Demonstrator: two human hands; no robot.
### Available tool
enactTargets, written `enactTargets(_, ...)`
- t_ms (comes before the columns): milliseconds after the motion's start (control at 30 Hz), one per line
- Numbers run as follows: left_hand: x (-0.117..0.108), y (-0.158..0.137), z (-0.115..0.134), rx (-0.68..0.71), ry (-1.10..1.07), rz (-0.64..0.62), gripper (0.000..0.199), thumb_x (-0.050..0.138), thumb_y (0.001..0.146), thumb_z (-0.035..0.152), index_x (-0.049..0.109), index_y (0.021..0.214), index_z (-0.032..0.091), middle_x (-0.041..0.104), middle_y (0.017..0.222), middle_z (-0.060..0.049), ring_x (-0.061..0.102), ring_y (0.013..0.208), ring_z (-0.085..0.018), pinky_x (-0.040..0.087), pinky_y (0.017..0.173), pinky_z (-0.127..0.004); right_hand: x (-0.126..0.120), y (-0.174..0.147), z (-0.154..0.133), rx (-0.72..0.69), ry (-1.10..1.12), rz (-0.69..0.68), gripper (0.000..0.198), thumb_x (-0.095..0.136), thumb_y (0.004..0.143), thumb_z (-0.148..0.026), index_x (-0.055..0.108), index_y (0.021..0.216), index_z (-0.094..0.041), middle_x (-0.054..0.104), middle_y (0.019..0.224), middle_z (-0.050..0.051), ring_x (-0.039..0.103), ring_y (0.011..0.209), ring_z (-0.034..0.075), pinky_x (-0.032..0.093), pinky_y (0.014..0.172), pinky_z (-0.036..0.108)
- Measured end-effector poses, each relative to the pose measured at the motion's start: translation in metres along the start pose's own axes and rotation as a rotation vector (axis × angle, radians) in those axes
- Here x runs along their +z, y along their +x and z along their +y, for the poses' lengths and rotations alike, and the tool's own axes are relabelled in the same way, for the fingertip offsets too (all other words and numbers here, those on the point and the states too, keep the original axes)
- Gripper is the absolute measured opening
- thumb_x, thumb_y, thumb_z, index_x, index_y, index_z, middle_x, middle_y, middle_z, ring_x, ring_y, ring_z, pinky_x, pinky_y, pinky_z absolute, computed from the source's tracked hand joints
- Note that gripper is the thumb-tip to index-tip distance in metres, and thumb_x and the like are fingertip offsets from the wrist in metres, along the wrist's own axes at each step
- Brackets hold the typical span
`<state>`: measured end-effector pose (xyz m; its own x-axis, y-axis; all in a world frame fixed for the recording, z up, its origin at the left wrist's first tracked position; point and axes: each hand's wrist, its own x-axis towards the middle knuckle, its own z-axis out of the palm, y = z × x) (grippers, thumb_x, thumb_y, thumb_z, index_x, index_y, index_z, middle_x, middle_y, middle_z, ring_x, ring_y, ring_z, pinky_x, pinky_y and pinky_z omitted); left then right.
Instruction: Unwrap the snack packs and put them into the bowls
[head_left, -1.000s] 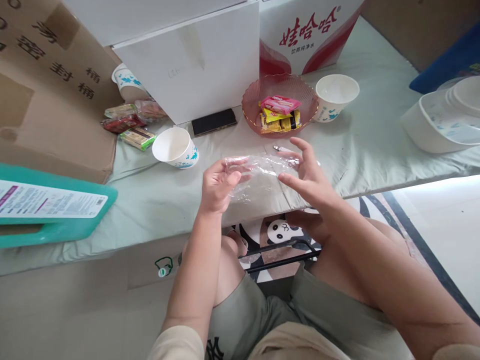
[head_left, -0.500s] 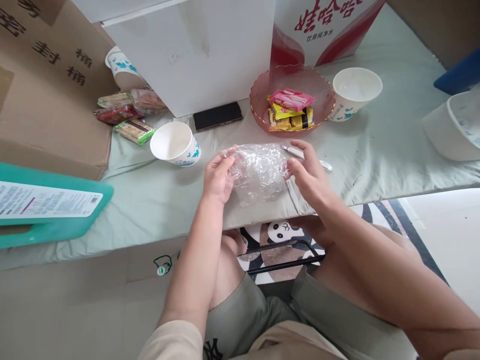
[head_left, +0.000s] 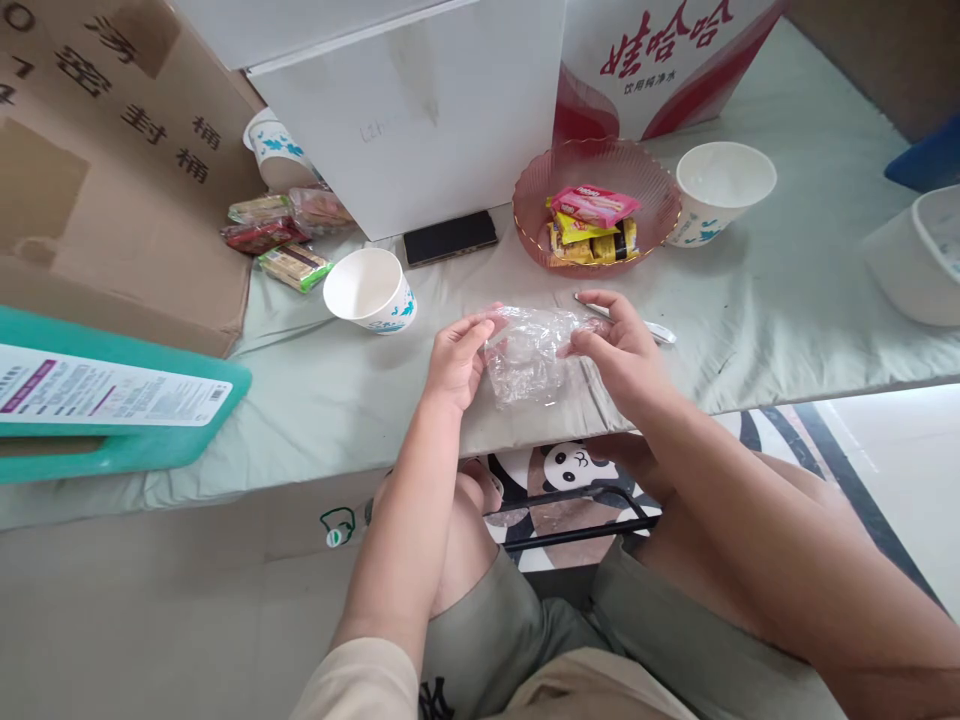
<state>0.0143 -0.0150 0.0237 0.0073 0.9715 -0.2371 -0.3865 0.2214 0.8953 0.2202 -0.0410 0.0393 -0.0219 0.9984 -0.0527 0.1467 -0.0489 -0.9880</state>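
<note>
While both hands work just in from the table's front edge, the film [head_left: 529,360] is strung between them, clear and crumpled, its lower part sagging toward the cloth. Cannot tell whether it touches the table [head_left: 375,420]. Left hand [head_left: 459,358]: narrow pinch, thumb and forefinger closed on the film's upper left corner. Right hand [head_left: 626,360]: thumb on the film's right side, holding it against fingers partly hidden; forefinger stretched out, apart from the thumb. Slim pale tool [head_left: 660,333] lies beyond the right hand, its middle hidden by the fingers; cannot tell whether they touch it.

Farther from the front edge, left to right: carton [head_left: 127,230] at the table's left end, with a green jug [head_left: 112,390] nearer the front edge; snack packets [head_left: 296,265] heaped beside the carton; paper cup [head_left: 367,290] upright near the left hand; phone [head_left: 450,240] flat, dark side up, at the foot of a white box [head_left: 420,120]. Next, a pink bowl [head_left: 540,205] with a gilt rim, pink and yellow sweets [head_left: 596,205] inside. Second cup [head_left: 724,185] just beside the bowl, toward the table's right end. White tub [head_left: 915,260] near that end, cut off by the view.
</note>
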Motion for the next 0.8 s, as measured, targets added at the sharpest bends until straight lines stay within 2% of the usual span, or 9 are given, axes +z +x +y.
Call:
enactTargets(100,0.001,0.002,-0.001,-0.002,0.002,0.009,0.035,0.087,0.061,0.039,0.076,0.088,0.02,0.071,0.129,-0.01,0.069,0.113,-0.026,0.06,0.079,-0.031,0.0,0.0,0.003,0.016,-0.055,0.024,0.038,0.059,0.089,-0.036,0.048,0.125,-0.029,0.059,0.076,-0.003,0.068,0.068,0.019,0.056,0.071,0.039)
enactTargets(267,0.002,0.005,-0.004,0.013,0.027,-0.004,0.043,0.087,0.063,0.038,0.073,0.1,0.023,0.072,0.122,-0.008,0.072,0.102,-0.023,0.06,0.073,-0.029,0.001,0.0,0.006,0.008,-0.138,-0.008,0.034,0.062,0.086,-0.034,0.051,0.118,-0.029,0.062,0.088,-0.001,0.064,0.055,0.014,0.053,0.057,0.034)
enactTargets(367,0.001,0.005,-0.005,0.025,0.044,-0.02,0.052,0.086,0.067,0.035,0.067,0.115,0.028,0.07,0.126,-0.007,0.073,0.102,-0.023,0.06,0.074,-0.031,0.0,0.0,0.005,-0.002,-0.207,-0.014,0.034,0.061,0.084,-0.029,0.053,0.117,-0.03,0.066,0.093,-0.001,0.059,0.049,0.012,0.052,0.056,0.035)
enactTargets(500,0.001,0.002,-0.004,0.025,0.079,-0.07,0.068,0.082,0.071,0.027,0.055,0.133,0.036,0.066,0.133,-0.006,0.073,0.105,-0.025,0.062,0.077,-0.035,-0.002,0.001,0.007,0.011,-0.263,-0.014,0.044,0.058,0.08,-0.022,0.053,0.123,-0.032,0.068,0.107,0.001,0.055,0.047,0.011,0.053,0.059,0.037)
enactTargets(600,0.0,0.0,-0.001,-0.004,0.08,-0.088,0.081,0.079,0.069,0.018,0.049,0.14,0.04,0.064,0.136,-0.006,0.074,0.101,-0.025,0.062,0.073,-0.033,-0.006,0.003,0.011,-0.056,-0.361,0.061,0.05,0.06,0.077,-0.02,0.055,0.126,-0.031,0.066,0.113,0.004,0.06,0.057,0.014,0.056,0.073,0.043)
enactTargets(667,-0.001,-0.002,0.003,-0.042,0.075,-0.125,0.088,0.076,0.067,0.013,0.045,0.144,0.043,0.062,0.139,-0.005,0.074,0.1,-0.024,0.062,0.07,-0.03,-0.011,0.005,0.011,-0.114,-0.388,0.172,0.048,0.062,0.077,-0.023,0.057,0.125,-0.028,0.063,0.119,0.008,0.066,0.074,0.019,0.055,0.082,0.046)
enactTargets(733,-0.004,-0.005,0.007,-0.1,0.082,-0.205,0.093,0.073,0.065,0.01,0.044,0.145,0.046,0.061,0.142,-0.004,0.075,0.1,-0.023,0.062,0.067,-0.028,-0.018,0.006,0.008,-0.18,-0.324,0.248,0.045,0.064,0.079,-0.028,0.056,0.124,-0.027,0.061,0.123,0.011,0.068,0.095,0.024,0.054,0.09,0.048)
enactTargets(800,-0.005,-0.009,0.011,-0.179,0.106,-0.325,0.095,0.07,0.063,0.007,0.044,0.146,0.047,0.061,0.142,-0.004,0.076,0.1,-0.024,0.061,0.063,-0.026,-0.025,0.007,0.002,-0.225,-0.207,0.196,0.046,0.067,0.082,-0.036,0.054,0.125,-0.027,0.062,0.128,0.012,0.064,0.114,0.027,0.052,0.099,0.049)
